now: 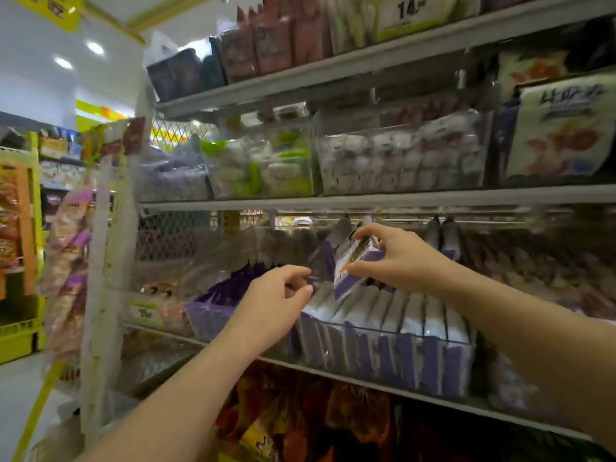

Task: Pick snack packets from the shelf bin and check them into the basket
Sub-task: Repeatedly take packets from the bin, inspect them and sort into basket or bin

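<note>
The grey metal shelf rack (366, 197) is carrying a clear plastic bin (393, 361) packed with upright purple-and-white snack packets (433, 325). The right hand (396, 258) is gripping one tilted purple-and-white packet (354, 265) just above that row. The left hand (276, 295) is curling its fingers just beside it; I cannot tell whether it is pinching anything

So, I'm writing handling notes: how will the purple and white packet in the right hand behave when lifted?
Probably light: the right hand holds the packet with just a pinch. Its film looks glossy, so maybe slippery. Its neighbours in the clear bin stand tightly packed, so it may drag on them.
</note>
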`<action>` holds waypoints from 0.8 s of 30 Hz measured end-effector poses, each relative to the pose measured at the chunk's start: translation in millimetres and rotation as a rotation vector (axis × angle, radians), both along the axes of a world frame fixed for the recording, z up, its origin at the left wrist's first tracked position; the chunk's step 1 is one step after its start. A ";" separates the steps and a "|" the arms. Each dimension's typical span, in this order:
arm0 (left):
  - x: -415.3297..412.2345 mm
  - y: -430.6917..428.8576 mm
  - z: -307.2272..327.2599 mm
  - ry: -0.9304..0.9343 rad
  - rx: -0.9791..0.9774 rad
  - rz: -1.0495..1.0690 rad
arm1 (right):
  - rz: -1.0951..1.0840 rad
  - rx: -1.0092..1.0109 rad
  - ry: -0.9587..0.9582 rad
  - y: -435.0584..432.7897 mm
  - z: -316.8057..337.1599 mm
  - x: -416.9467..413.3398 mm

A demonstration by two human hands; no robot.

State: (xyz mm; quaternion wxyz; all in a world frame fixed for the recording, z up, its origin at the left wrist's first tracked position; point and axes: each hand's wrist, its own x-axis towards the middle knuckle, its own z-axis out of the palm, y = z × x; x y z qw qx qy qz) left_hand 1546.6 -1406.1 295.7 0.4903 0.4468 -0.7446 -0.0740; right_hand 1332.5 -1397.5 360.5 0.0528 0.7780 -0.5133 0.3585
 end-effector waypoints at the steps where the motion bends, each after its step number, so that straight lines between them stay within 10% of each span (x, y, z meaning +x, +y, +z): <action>1: -0.9 -7.1 2.4 -0.037 -0.020 0.006 | -0.036 -0.007 0.049 -10.1 4.1 -0.6; 12: -3.1 -68.3 1.9 -0.292 -0.112 -0.004 | -0.358 -0.124 0.401 -108.8 24.3 9.4; 24: -2.9 -91.1 -15.9 -0.285 -0.200 -0.082 | -0.386 -0.123 0.318 -148.1 13.5 11.6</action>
